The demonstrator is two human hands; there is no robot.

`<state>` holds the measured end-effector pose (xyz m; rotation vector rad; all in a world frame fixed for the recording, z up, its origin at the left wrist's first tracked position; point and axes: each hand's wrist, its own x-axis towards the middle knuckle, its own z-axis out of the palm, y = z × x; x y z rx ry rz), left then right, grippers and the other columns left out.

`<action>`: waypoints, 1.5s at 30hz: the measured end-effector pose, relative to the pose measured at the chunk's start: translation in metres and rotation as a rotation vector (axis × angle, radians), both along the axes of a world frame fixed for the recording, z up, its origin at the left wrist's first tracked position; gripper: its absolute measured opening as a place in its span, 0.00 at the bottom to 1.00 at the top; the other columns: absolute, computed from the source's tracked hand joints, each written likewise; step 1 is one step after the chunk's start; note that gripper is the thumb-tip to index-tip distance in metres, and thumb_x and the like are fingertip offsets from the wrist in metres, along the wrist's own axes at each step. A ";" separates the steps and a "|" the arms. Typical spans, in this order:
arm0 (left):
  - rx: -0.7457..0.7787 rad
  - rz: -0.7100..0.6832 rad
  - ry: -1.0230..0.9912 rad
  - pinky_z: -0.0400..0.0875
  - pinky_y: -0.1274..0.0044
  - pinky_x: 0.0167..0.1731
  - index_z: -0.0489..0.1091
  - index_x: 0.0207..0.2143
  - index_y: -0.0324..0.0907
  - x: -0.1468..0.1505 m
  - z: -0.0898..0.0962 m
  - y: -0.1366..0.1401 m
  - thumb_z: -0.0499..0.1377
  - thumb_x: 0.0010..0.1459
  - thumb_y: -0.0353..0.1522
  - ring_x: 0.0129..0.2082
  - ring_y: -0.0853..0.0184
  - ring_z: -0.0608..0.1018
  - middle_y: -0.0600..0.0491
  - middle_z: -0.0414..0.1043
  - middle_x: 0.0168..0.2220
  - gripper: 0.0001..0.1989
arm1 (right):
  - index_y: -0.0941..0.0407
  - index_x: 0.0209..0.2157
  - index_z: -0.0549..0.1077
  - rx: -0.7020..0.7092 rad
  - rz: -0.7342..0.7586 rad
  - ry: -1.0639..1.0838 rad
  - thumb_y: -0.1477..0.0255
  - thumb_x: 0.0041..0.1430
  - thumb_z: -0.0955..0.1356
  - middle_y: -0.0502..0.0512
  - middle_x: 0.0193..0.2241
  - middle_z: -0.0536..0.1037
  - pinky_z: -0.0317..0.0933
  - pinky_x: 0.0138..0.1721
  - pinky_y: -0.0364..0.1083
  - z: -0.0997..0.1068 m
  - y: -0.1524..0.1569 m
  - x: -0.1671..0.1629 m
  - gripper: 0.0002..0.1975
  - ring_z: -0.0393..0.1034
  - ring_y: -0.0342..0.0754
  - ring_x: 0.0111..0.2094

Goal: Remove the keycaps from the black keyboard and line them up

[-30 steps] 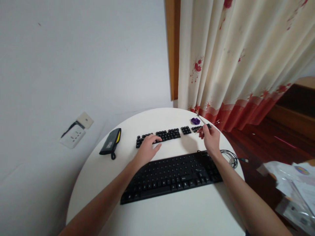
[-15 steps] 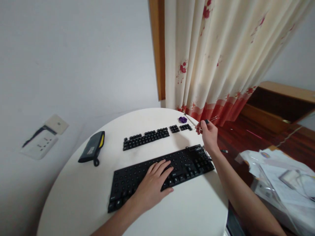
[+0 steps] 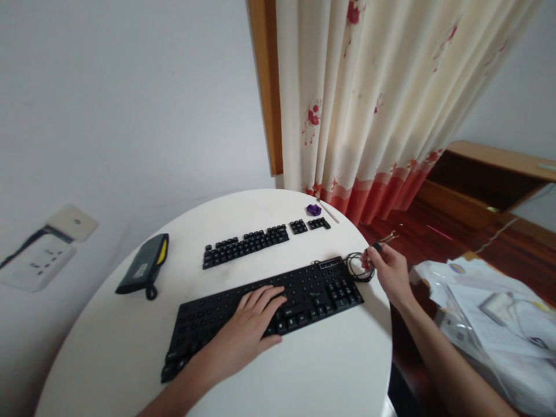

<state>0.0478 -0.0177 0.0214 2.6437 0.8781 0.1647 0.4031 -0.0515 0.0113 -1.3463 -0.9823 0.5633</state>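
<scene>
A black keyboard [image 3: 304, 301] lies at a slant on the white round table, with many keycaps off its upper and left parts; caps still sit at its right and along the front row. My left hand [image 3: 247, 327] rests flat on the middle of it, fingers spread. Beyond the keyboard's right end, my right hand [image 3: 393, 272] pinches a wire keycap puller [image 3: 388, 238] with a black grip, its wire end pointing away. The coiled black cable [image 3: 358, 269] is beside that hand. Loose black keycaps [image 3: 247, 244] stand in grouped rows behind the keyboard.
A dark case with a yellow stripe [image 3: 145, 263] lies at the table's left. Toward the back are a purple scrunchie [image 3: 314, 210] and a thin pale stick [image 3: 329, 212]. Papers and plastic bags [image 3: 482, 318] lie right of the table edge. A curtain [image 3: 347, 116] hangs behind.
My right hand has moved back from the right end of the loose keycaps toward the cable, still holding the keycap puller. The left hand stays on the keyboard. The view has shifted slightly right.
</scene>
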 end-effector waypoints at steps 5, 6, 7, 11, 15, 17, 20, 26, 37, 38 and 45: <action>-0.050 0.050 -0.138 0.61 0.66 0.58 0.61 0.59 0.50 0.041 0.020 0.004 0.62 0.60 0.36 0.57 0.60 0.66 0.52 0.65 0.56 0.26 | 0.57 0.28 0.72 -0.034 0.154 -0.073 0.63 0.62 0.67 0.51 0.22 0.75 0.61 0.24 0.43 -0.005 -0.003 -0.011 0.13 0.67 0.44 0.22; -0.059 0.058 -0.176 0.63 0.68 0.57 0.64 0.57 0.49 0.055 0.021 0.006 0.61 0.60 0.34 0.55 0.62 0.68 0.52 0.67 0.54 0.22 | 0.57 0.28 0.72 -0.041 0.197 -0.107 0.63 0.63 0.67 0.51 0.23 0.75 0.61 0.24 0.43 -0.006 -0.002 -0.015 0.13 0.67 0.45 0.22; -0.074 0.064 -0.210 0.64 0.69 0.55 0.66 0.54 0.47 0.068 0.021 0.007 0.61 0.60 0.33 0.52 0.62 0.70 0.52 0.69 0.51 0.20 | 0.57 0.28 0.72 -0.054 0.236 -0.161 0.64 0.63 0.66 0.51 0.23 0.75 0.61 0.25 0.43 -0.007 -0.002 -0.018 0.13 0.68 0.45 0.23; -0.130 0.091 -0.255 0.67 0.69 0.50 0.71 0.46 0.44 0.114 0.011 0.013 0.65 0.55 0.32 0.47 0.61 0.73 0.52 0.72 0.45 0.15 | 0.56 0.27 0.72 -0.051 0.345 -0.414 0.68 0.64 0.65 0.51 0.23 0.74 0.61 0.29 0.44 -0.009 0.001 -0.029 0.12 0.68 0.47 0.26; -0.143 0.109 -0.270 0.67 0.69 0.45 0.72 0.39 0.42 0.132 -0.002 0.016 0.68 0.52 0.33 0.43 0.61 0.73 0.52 0.73 0.40 0.12 | 0.56 0.29 0.72 -0.041 0.429 -0.529 0.70 0.65 0.65 0.52 0.25 0.75 0.60 0.30 0.44 -0.007 0.005 -0.033 0.10 0.68 0.47 0.27; -0.141 0.112 -0.273 0.67 0.70 0.45 0.72 0.38 0.42 0.134 -0.007 0.017 0.68 0.51 0.33 0.43 0.60 0.73 0.52 0.73 0.40 0.12 | 0.55 0.32 0.72 -0.029 0.517 -0.555 0.70 0.66 0.64 0.53 0.28 0.76 0.61 0.33 0.45 -0.006 0.007 -0.032 0.09 0.69 0.48 0.30; -0.132 0.106 -0.279 0.66 0.70 0.46 0.73 0.38 0.43 0.134 -0.009 0.017 0.68 0.53 0.33 0.44 0.60 0.73 0.51 0.72 0.41 0.11 | 0.55 0.34 0.73 -0.016 0.658 -0.615 0.70 0.67 0.64 0.54 0.31 0.77 0.62 0.37 0.45 -0.003 0.008 -0.031 0.08 0.70 0.48 0.33; -0.088 0.092 -0.248 0.66 0.70 0.45 0.73 0.35 0.42 0.138 -0.008 0.018 0.64 0.57 0.35 0.43 0.61 0.73 0.52 0.73 0.38 0.06 | 0.55 0.32 0.71 0.027 0.716 -0.811 0.69 0.68 0.62 0.55 0.30 0.74 0.60 0.37 0.46 0.003 0.002 -0.030 0.11 0.68 0.49 0.34; -0.063 0.146 -0.265 0.65 0.67 0.46 0.71 0.37 0.43 0.143 -0.021 0.014 0.66 0.54 0.31 0.44 0.60 0.72 0.53 0.73 0.40 0.08 | 0.55 0.30 0.71 -0.150 0.446 -0.593 0.69 0.68 0.61 0.53 0.27 0.77 0.59 0.32 0.44 -0.011 0.008 -0.046 0.13 0.70 0.48 0.29; -0.062 0.145 -0.270 0.65 0.67 0.46 0.71 0.36 0.43 0.143 -0.021 0.014 0.65 0.55 0.30 0.44 0.61 0.71 0.53 0.73 0.40 0.07 | 0.55 0.29 0.70 -0.165 0.424 -0.571 0.68 0.68 0.61 0.52 0.26 0.76 0.59 0.32 0.44 -0.012 0.009 -0.047 0.13 0.70 0.48 0.28; -0.088 0.132 -0.336 0.66 0.68 0.49 0.69 0.38 0.42 0.142 -0.013 0.010 0.61 0.59 0.28 0.45 0.62 0.71 0.53 0.71 0.41 0.05 | 0.55 0.28 0.68 -0.132 0.335 -0.469 0.68 0.67 0.61 0.51 0.24 0.73 0.59 0.30 0.44 -0.008 0.005 -0.050 0.13 0.66 0.47 0.27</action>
